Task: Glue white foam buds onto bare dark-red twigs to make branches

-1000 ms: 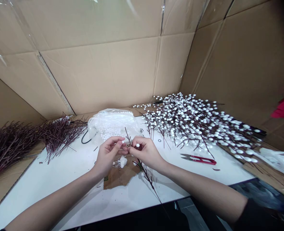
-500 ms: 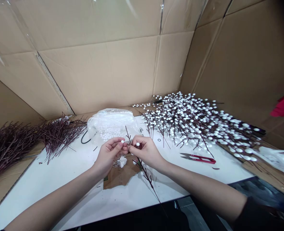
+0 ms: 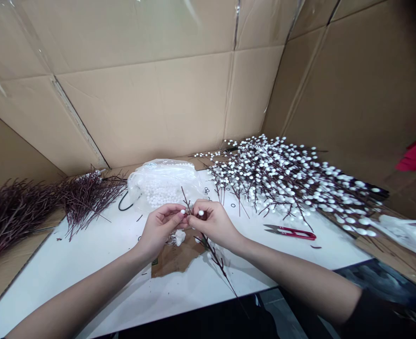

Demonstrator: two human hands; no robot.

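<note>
My right hand (image 3: 213, 220) is closed on a brown artificial twig (image 3: 215, 256), which leans with its forked tip up and its stem trailing toward the table's front edge. A few white berries sit on the twig, one showing by my right fingers. Opposite it, my left hand (image 3: 163, 227) pinches a small white berry (image 3: 182, 212) against the twig's side; the exact contact is hidden by fingertips. Below the hands lie a brown cardboard piece (image 3: 180, 259) and a white lump (image 3: 178, 237). Behind them rests a clear plastic bag (image 3: 164, 181) of white berries.
Bare brown twigs (image 3: 88, 197) are heaped at the left. A large pile of white-berried branches (image 3: 282, 179) covers the back right. Red-handled thread snips (image 3: 290, 231) lie on the white table (image 3: 98, 263). Cardboard walls (image 3: 140, 103) enclose the back and sides.
My left hand has brought the white berry slightly right, closer to the twig. The twig's tip has shifted a little left while my right hand keeps hold of it.
</note>
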